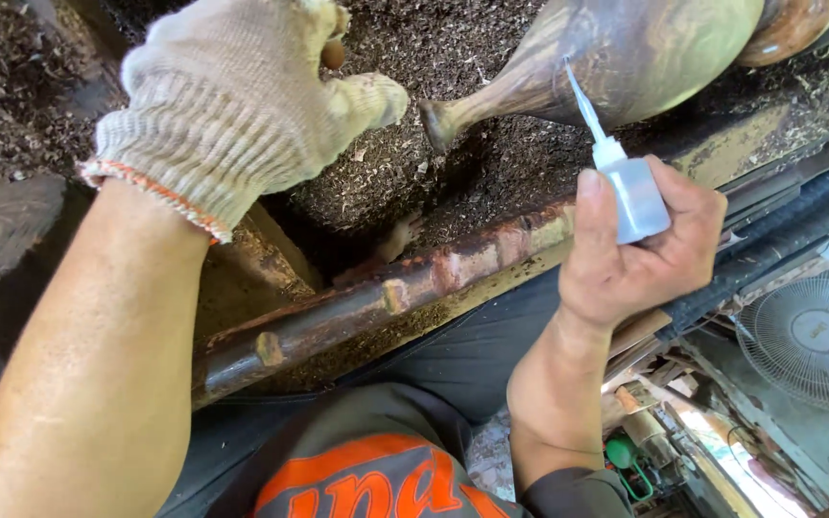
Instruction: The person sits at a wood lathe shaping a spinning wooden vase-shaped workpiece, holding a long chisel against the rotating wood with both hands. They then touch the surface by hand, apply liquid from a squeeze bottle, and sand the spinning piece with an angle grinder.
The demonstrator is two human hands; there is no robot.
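Gripping a small clear squeeze bottle (633, 197), the bare right hand (640, 254) is pressing its thin nozzle against the turned wooden piece (626, 53). Left of that piece, the gloved left hand (232, 96) is resting curled on wood shavings (491, 163), holding nothing visible.

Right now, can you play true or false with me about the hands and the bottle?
1. The left hand wears a knitted glove. True.
2. The right hand wears a glove too. False: it is bare.
3. The right hand holds a small clear bottle with a thin nozzle. True.
4. The nozzle points down at the fan. False: it points up at the turned wooden piece.
5. Wood shavings lie under the wooden piece. True.
6. The rusty bar lies on top of the wooden piece. False: it runs below it, nearer the person.
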